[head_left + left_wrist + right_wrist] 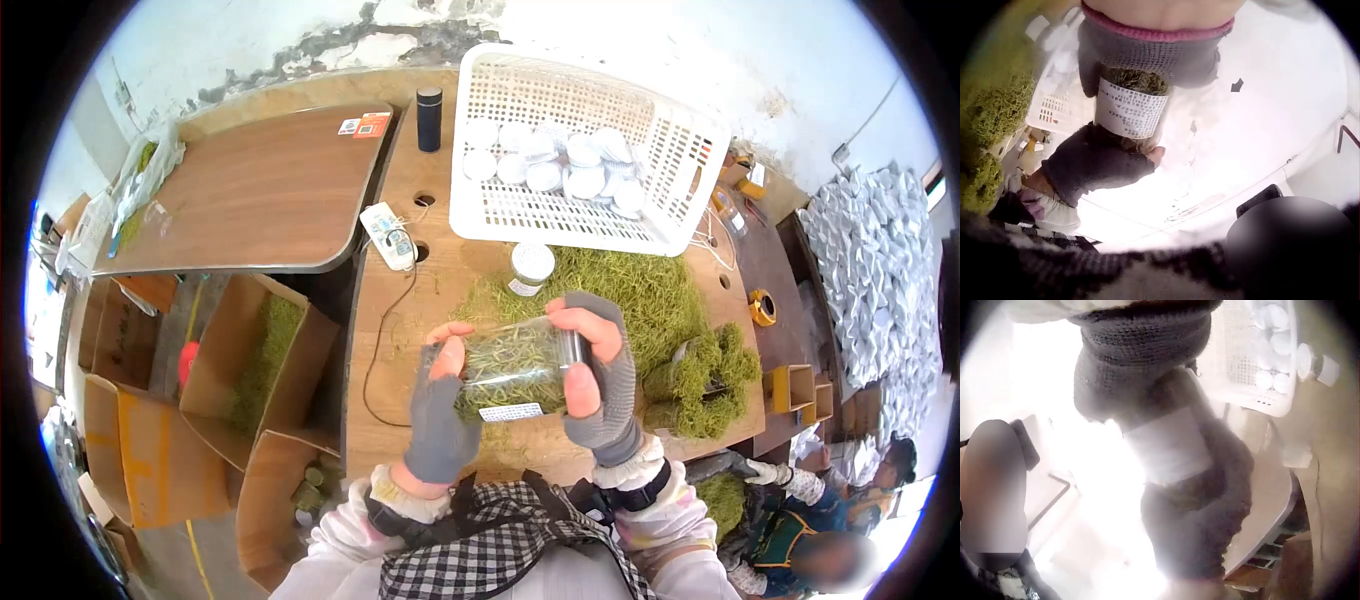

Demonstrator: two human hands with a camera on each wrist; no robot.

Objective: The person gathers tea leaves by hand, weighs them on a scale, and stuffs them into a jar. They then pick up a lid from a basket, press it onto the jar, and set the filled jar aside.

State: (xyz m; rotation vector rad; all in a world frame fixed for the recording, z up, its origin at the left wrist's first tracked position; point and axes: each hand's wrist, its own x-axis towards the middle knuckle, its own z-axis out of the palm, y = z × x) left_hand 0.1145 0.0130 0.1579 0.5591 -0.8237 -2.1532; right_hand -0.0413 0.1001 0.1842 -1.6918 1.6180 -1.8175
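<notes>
Both hands, in grey fingerless gloves, grip a see-through jar [512, 360] of dried green herb, lying sideways in the air above the table. My left hand [443, 420] holds its left end and my right hand [608, 385] its right end, where a dark band shows by the thumb. A white printed label [1130, 109] faces the left wrist view; the label [1169, 447] looks washed out in the right wrist view. Just beyond the hands, a white-topped jar [532, 265] stands beside a heap of loose dried herb [650, 300].
A white plastic basket [680, 215] with several white-lidded jars stands at the back. Several herb-filled jars [700, 385] stand at the right. A black flask [429, 120] and power strip [388, 236] lie left of the basket. Cardboard boxes [165, 450] stand lower left; another person [800, 540] is lower right.
</notes>
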